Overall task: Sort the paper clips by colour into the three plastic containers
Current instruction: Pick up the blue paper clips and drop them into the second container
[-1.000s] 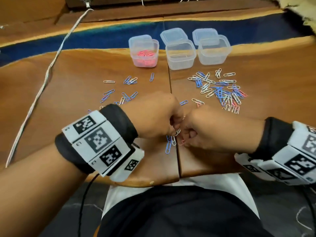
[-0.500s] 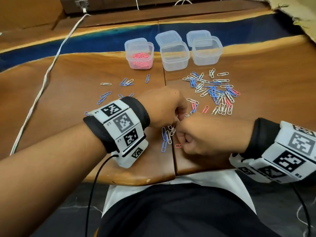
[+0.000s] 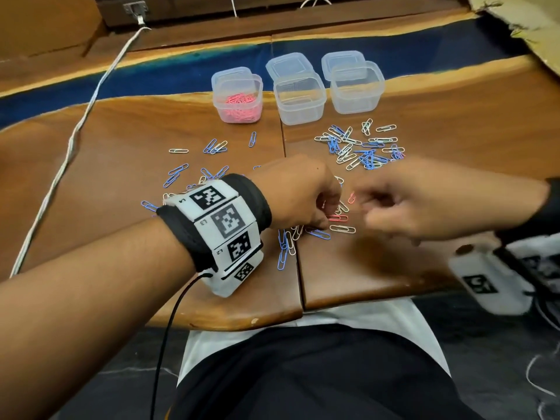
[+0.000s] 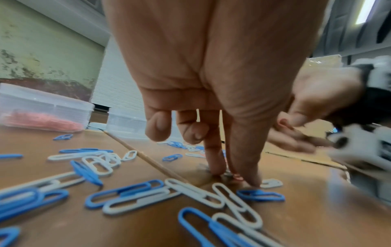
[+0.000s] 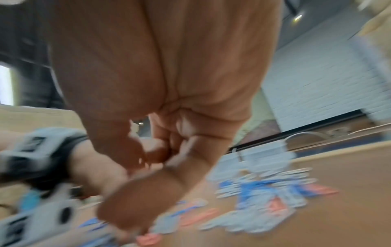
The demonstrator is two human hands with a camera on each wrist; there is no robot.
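Blue, white and a few red paper clips [image 3: 360,150] lie scattered on the wooden table [image 3: 121,165]. At the back stand three clear containers: the left one [image 3: 238,100] holds red clips, while the middle one [image 3: 300,100] and the right one [image 3: 354,87] look empty. My left hand [image 3: 328,218] reaches down over the near cluster. Its thumb and index tip [image 4: 213,168] pinch a red clip [image 3: 338,218] lying on the table. My right hand [image 3: 359,201] is blurred just to the right, fingers curled, with a red clip [image 3: 351,197] at its fingertips.
A white cable [image 3: 69,147] runs along the table's left side. Container lids [image 3: 288,63] lie behind the containers, on a blue strip across the table. The table's front edge [image 3: 272,316] is just above my lap. More blue and white clips [image 4: 131,195] surround my left fingers.
My two hands, which were touching over the near clips, have separated: the right hand has swung to the right and is blurred. The left hand stays down on the near cluster.
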